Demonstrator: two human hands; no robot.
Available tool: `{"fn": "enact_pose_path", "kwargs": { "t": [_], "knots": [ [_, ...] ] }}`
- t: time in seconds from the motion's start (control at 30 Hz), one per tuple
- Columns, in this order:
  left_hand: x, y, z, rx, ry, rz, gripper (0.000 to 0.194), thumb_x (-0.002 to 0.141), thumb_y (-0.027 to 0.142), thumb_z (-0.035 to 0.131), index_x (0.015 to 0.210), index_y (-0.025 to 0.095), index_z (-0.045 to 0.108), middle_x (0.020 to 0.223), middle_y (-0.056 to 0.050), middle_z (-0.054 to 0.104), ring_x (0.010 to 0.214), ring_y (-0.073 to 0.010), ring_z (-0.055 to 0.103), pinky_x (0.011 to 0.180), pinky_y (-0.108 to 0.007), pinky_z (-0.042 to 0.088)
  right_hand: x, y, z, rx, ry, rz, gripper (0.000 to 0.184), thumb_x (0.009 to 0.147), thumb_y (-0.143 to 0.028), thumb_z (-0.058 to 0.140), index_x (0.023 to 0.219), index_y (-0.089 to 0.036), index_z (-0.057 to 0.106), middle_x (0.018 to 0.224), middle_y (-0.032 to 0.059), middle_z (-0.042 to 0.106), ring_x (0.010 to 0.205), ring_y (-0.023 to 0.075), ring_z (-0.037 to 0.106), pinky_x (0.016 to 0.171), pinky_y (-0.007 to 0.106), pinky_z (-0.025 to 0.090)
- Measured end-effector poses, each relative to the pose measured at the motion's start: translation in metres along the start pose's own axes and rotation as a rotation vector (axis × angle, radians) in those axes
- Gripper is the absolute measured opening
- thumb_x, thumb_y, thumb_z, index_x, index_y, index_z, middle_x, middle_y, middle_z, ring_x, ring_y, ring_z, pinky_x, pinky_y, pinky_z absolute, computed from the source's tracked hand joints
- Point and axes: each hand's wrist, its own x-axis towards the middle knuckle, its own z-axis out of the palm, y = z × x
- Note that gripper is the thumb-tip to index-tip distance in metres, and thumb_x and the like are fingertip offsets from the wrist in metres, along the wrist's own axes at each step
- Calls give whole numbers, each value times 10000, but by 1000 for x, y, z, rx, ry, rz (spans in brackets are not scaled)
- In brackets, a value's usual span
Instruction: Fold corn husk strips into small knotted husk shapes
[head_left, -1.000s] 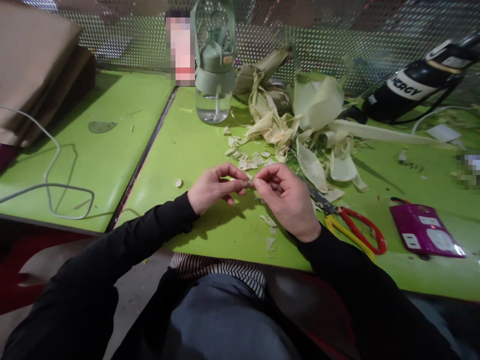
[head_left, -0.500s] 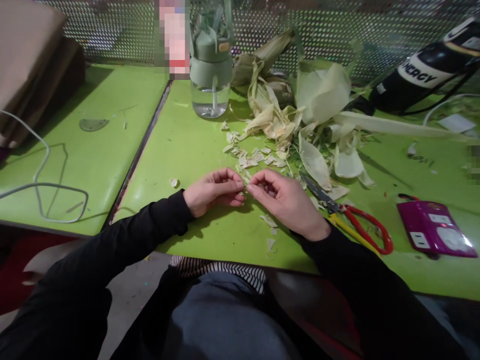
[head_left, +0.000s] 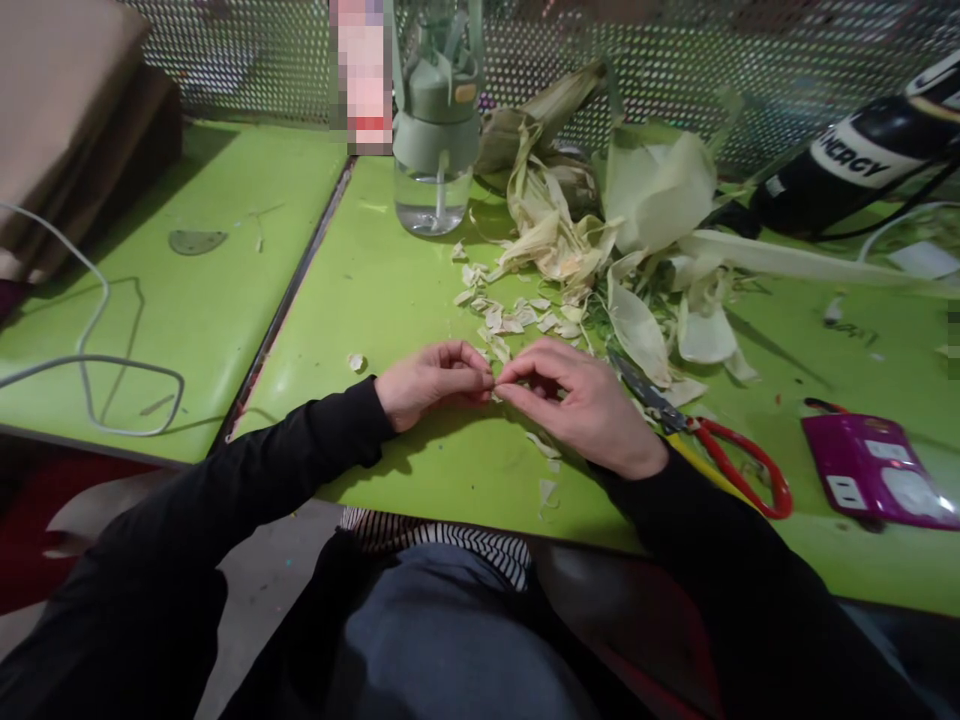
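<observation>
My left hand is closed in a pinch above the green table. Its fingertips meet those of my right hand, which pinches from the other side. Whatever small pale bit lies between them is mostly covered by the fingers. Just beyond the hands are scattered small pale husk pieces. Behind these, a heap of dried corn husks spreads out, with broad pale leaves at its right. Scissors with one red and one yellow handle lie beside my right hand and forearm.
A clear water bottle with a green lid stands at the back. A black bottle lies tilted at the back right. A purple power socket block is at the right. A grey cable and brown paper stack occupy the left.
Half a second ago the fingertips were slightly apart; now they meet again. Both hands stay over the same spot. The whole view has shifted a little.
</observation>
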Motion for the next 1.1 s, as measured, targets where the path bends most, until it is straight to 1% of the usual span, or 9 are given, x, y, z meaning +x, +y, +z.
{"fn": "enact_pose_path", "kwargs": {
  "t": [0.13, 0.23, 0.4, 0.57, 0.67, 0.8, 0.9, 1.0, 1.1],
  "knots": [
    [1, 2, 0, 42, 0, 108, 222, 748, 134, 759, 817, 151, 549, 651, 58, 607, 550, -39, 544, 594, -189, 448, 1, 5, -1, -43, -52, -50, 128, 833, -215, 705, 934, -206, 626, 986, 60, 659, 816, 189, 596, 711, 334, 475],
    [2, 3, -1, 73, -14, 142, 255, 734, 161, 769, 853, 158, 543, 701, 52, 609, 569, -42, 538, 571, -186, 444, 1, 9, 0, -99, -54, -73, 164, 846, -210, 689, 982, -229, 601, 994, 60, 686, 927, 242, 616, 814, 396, 472],
    [2, 4, -1, 298, -20, 380, 192, 778, 97, 685, 898, 155, 548, 775, 24, 595, 684, -57, 570, 650, -190, 492, 0, 11, 2, -156, -13, -152, 32, 930, -233, 618, 936, -234, 587, 905, 47, 698, 861, 225, 622, 764, 373, 474],
    [-7, 3, 6, 694, 85, 672, 103, 850, 138, 598, 935, 156, 542, 828, -13, 608, 756, -85, 598, 538, -149, 468, -2, 9, 6, -195, 67, -201, 32, 951, -238, 599, 935, -215, 584, 876, 55, 688, 790, 196, 616, 709, 344, 486],
    [-11, 1, 8, 814, 140, 784, 85, 869, 126, 558, 936, 161, 520, 871, -26, 619, 797, -96, 643, 532, -140, 501, -4, 5, 12, -168, 155, -212, 17, 944, -218, 609, 935, -211, 597, 879, 55, 691, 765, 181, 623, 681, 327, 501],
    [-10, -1, 7, 760, 101, 897, 73, 907, 136, 509, 955, 180, 474, 879, -10, 581, 783, -94, 665, 586, -173, 580, -7, -3, 16, -53, 246, -210, 76, 908, -201, 668, 974, -208, 632, 951, 55, 706, 779, 158, 646, 698, 310, 541],
    [-9, -1, 7, 664, 83, 985, 112, 923, 135, 525, 978, 198, 450, 887, 3, 582, 775, -78, 664, 664, -187, 602, -9, -6, 12, 187, 201, -166, 137, 931, -315, 647, 1025, -217, 670, 1075, 68, 677, 832, 157, 659, 687, 307, 568],
    [-11, -2, 9, 596, 50, 1044, 187, 925, 126, 560, 1029, 214, 431, 904, 13, 592, 789, -69, 670, 728, -192, 608, -9, -7, 7, 463, 212, 16, 240, 1005, -399, 503, 1028, -241, 682, 1059, 42, 622, 647, 92, 579, 493, 243, 486],
    [-13, -5, 11, 590, 1, 1066, 264, 924, 137, 593, 1095, 229, 414, 915, 22, 595, 802, -66, 681, 747, -185, 609, -5, -9, 2, 431, 233, 103, 122, 944, -336, 622, 931, -233, 685, 940, 8, 602, 583, 68, 494, 472, 221, 413]
  ]
}}
